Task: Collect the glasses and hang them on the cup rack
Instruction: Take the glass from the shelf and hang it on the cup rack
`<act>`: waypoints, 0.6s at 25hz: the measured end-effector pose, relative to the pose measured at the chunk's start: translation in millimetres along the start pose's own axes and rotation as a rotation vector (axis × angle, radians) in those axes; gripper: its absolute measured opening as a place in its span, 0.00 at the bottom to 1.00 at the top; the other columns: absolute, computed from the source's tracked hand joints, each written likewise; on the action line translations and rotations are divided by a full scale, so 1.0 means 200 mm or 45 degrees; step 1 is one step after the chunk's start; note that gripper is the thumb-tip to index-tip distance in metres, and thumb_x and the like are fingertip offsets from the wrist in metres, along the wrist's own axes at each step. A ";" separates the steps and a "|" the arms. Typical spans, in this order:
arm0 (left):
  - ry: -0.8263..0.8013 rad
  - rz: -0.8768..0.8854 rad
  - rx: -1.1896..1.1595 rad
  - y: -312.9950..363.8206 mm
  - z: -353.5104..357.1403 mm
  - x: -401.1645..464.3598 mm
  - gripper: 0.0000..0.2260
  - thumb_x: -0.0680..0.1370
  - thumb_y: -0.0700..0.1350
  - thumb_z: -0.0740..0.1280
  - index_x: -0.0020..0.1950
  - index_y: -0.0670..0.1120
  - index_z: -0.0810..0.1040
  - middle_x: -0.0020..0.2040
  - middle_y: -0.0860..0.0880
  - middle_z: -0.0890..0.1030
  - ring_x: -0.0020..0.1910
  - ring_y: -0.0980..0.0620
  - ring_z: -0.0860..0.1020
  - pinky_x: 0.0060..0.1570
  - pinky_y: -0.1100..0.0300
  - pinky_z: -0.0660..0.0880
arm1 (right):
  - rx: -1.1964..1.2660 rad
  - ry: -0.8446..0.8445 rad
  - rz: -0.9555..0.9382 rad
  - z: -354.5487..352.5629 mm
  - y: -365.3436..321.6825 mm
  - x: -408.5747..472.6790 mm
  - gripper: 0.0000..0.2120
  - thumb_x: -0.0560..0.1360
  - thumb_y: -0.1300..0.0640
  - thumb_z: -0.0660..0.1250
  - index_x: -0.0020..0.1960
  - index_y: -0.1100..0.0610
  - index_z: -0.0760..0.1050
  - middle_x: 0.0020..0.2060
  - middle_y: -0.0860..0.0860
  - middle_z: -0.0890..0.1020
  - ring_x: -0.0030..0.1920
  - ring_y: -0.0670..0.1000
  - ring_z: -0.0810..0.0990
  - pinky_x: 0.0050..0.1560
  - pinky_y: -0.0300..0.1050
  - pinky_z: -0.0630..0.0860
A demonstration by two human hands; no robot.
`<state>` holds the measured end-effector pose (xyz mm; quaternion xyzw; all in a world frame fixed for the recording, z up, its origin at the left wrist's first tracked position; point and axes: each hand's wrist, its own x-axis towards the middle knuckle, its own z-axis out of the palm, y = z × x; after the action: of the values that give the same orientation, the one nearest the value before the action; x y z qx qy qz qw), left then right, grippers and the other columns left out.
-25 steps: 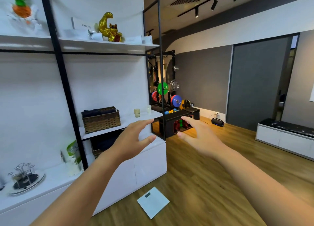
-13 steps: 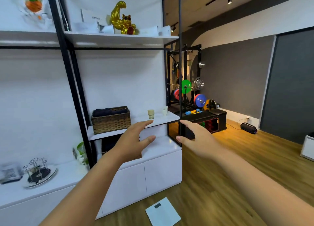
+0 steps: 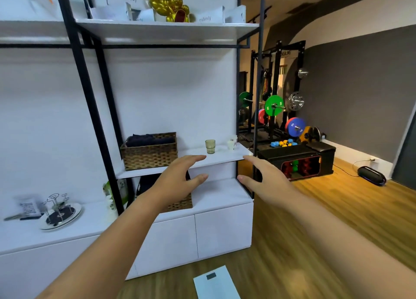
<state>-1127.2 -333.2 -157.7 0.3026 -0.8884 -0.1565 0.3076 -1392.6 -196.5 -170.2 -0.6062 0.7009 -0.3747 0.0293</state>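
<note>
Reaching toward the shelf, nothing held: cup rack [image 3: 59, 211] sits empty far left on the counter; left hand [image 3: 177, 181] and right hand [image 3: 265, 179], fingers spread, approach the green glass [image 3: 210, 146] and small white cups [image 3: 231, 143] on the shelf [image 3: 220, 158], likely the first pickup.

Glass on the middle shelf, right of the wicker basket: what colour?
The glass is translucent olive green, seen in the head view, the only view.

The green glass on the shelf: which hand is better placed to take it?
Probably left. The left hand is open, its fingertips just below and left of the green glass. The right hand, also open, sits beyond the shelf end.
</note>
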 end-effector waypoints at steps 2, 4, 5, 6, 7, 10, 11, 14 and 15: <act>-0.004 -0.009 0.005 -0.06 0.05 0.09 0.25 0.80 0.65 0.67 0.76 0.66 0.68 0.70 0.70 0.69 0.72 0.62 0.68 0.71 0.58 0.66 | 0.020 -0.011 0.003 0.05 0.08 0.09 0.33 0.79 0.35 0.68 0.80 0.42 0.65 0.76 0.44 0.72 0.76 0.50 0.67 0.68 0.45 0.66; 0.003 -0.012 -0.001 -0.14 0.10 0.20 0.25 0.79 0.65 0.66 0.76 0.66 0.69 0.70 0.69 0.70 0.72 0.61 0.69 0.71 0.58 0.67 | 0.020 -0.028 0.002 0.09 0.16 0.20 0.33 0.79 0.35 0.68 0.80 0.42 0.65 0.76 0.44 0.72 0.76 0.50 0.68 0.68 0.45 0.67; 0.010 -0.012 -0.003 -0.19 0.12 0.26 0.24 0.79 0.65 0.66 0.76 0.66 0.69 0.70 0.68 0.70 0.72 0.61 0.69 0.71 0.57 0.67 | 0.015 -0.029 -0.002 0.11 0.20 0.27 0.33 0.78 0.35 0.68 0.80 0.42 0.65 0.76 0.45 0.72 0.76 0.50 0.68 0.69 0.46 0.67; 0.020 -0.016 -0.005 -0.24 0.14 0.33 0.24 0.80 0.66 0.65 0.76 0.66 0.69 0.70 0.68 0.70 0.71 0.61 0.69 0.71 0.57 0.67 | 0.008 -0.028 -0.004 0.12 0.23 0.35 0.33 0.78 0.35 0.68 0.80 0.42 0.64 0.76 0.45 0.72 0.76 0.50 0.68 0.69 0.46 0.67; 0.031 -0.024 -0.008 -0.29 0.16 0.40 0.24 0.80 0.66 0.65 0.76 0.65 0.70 0.70 0.68 0.70 0.71 0.60 0.69 0.71 0.57 0.67 | 0.003 -0.027 -0.008 0.14 0.27 0.43 0.33 0.78 0.35 0.68 0.80 0.42 0.64 0.76 0.45 0.72 0.76 0.51 0.67 0.69 0.46 0.67; 0.055 -0.039 -0.043 -0.45 0.23 0.61 0.25 0.80 0.68 0.63 0.76 0.64 0.70 0.69 0.71 0.68 0.70 0.64 0.67 0.69 0.61 0.65 | -0.002 -0.007 -0.007 0.23 0.38 0.70 0.33 0.79 0.36 0.69 0.81 0.43 0.65 0.77 0.46 0.72 0.77 0.51 0.67 0.71 0.46 0.66; 0.054 -0.047 -0.064 -0.52 0.27 0.69 0.25 0.79 0.68 0.62 0.76 0.64 0.70 0.68 0.73 0.67 0.69 0.66 0.66 0.69 0.63 0.64 | 0.007 -0.007 0.000 0.28 0.42 0.80 0.33 0.79 0.37 0.69 0.81 0.43 0.65 0.77 0.46 0.72 0.76 0.50 0.68 0.70 0.45 0.65; 0.031 -0.074 -0.081 -0.74 0.35 0.96 0.25 0.80 0.66 0.63 0.77 0.65 0.69 0.68 0.72 0.66 0.67 0.69 0.64 0.68 0.63 0.63 | 0.046 -0.018 0.046 0.44 0.56 1.11 0.33 0.79 0.37 0.69 0.81 0.42 0.64 0.78 0.44 0.71 0.77 0.49 0.67 0.71 0.45 0.65; 0.026 -0.082 -0.079 -0.80 0.38 1.04 0.24 0.81 0.66 0.64 0.77 0.65 0.69 0.69 0.70 0.66 0.67 0.69 0.64 0.69 0.63 0.63 | 0.057 -0.025 0.057 0.48 0.60 1.21 0.33 0.79 0.37 0.69 0.80 0.41 0.64 0.78 0.44 0.70 0.77 0.48 0.67 0.71 0.44 0.64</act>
<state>-1235.6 -581.8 -195.0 0.3231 -0.8697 -0.1907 0.3207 -1507.9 -455.9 -207.2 -0.5932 0.7054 -0.3835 0.0581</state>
